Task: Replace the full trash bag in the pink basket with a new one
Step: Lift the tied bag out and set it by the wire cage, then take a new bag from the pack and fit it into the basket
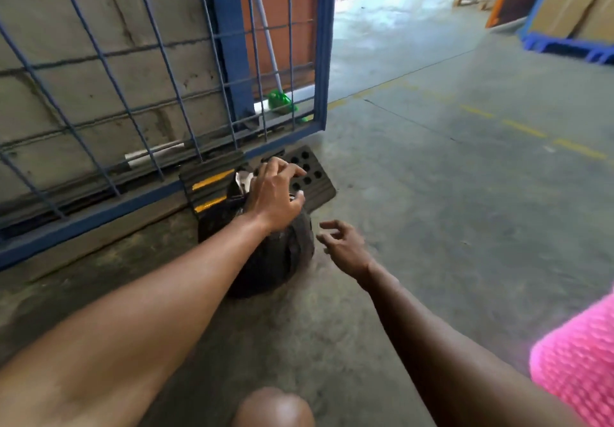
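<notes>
Under left hand [275, 194], black trash bag [265, 260]

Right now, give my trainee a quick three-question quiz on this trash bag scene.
1. True or false: the black bag sits inside the pink basket.
2. Which hand is on the bag's top: A) left B) right C) neither?
3. Fill in: behind the bag stands a blue wire ____.

Key:
1. False; it is on the concrete floor, and the basket is off to the right.
2. A; the left hand is at the top, the right hand hovers open beside it.
3. Fence.
</notes>
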Action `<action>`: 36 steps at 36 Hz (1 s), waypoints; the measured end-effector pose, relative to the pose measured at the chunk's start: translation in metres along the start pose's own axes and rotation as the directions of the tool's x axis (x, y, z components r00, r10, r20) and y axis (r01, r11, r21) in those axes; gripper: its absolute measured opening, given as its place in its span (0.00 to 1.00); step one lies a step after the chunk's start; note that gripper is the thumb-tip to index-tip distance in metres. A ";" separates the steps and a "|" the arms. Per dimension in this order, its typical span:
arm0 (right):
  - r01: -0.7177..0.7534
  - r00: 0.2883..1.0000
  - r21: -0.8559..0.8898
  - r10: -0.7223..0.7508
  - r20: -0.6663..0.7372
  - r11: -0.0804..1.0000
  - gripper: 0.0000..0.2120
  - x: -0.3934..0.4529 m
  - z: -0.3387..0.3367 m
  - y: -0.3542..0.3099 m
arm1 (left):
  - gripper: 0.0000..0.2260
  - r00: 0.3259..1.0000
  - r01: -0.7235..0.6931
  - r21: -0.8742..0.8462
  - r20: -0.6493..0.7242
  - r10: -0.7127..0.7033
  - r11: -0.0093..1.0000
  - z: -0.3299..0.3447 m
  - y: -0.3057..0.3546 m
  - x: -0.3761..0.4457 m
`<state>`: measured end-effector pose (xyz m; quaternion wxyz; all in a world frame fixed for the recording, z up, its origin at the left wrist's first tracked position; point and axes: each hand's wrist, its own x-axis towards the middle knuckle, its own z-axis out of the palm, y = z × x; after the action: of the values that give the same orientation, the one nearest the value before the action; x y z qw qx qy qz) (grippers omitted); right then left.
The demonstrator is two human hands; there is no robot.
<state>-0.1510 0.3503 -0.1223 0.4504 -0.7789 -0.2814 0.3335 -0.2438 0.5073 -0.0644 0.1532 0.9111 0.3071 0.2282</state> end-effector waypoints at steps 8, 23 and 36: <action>0.068 0.956 -0.060 -0.082 -0.282 0.996 0.15 -0.081 -0.172 -0.008 | 0.16 0.964 -0.214 -0.228 0.105 0.242 0.950 0.032 0.186 0.016; -0.405 0.431 -0.127 0.067 -0.900 0.906 0.08 -0.312 -0.433 0.173 | 0.36 0.787 -0.096 -0.298 0.561 0.255 0.950 0.184 0.464 -0.104; -0.436 0.374 0.096 0.277 -0.885 0.895 0.24 -0.359 -0.440 0.300 | 0.23 0.877 -0.438 -0.116 0.163 0.452 0.891 0.226 0.515 -0.183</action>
<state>0.0082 -0.2716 -0.1303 0.3850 -0.9104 0.1429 -0.0512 -0.0057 -0.0332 -0.0997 0.1590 0.9680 0.0648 0.1831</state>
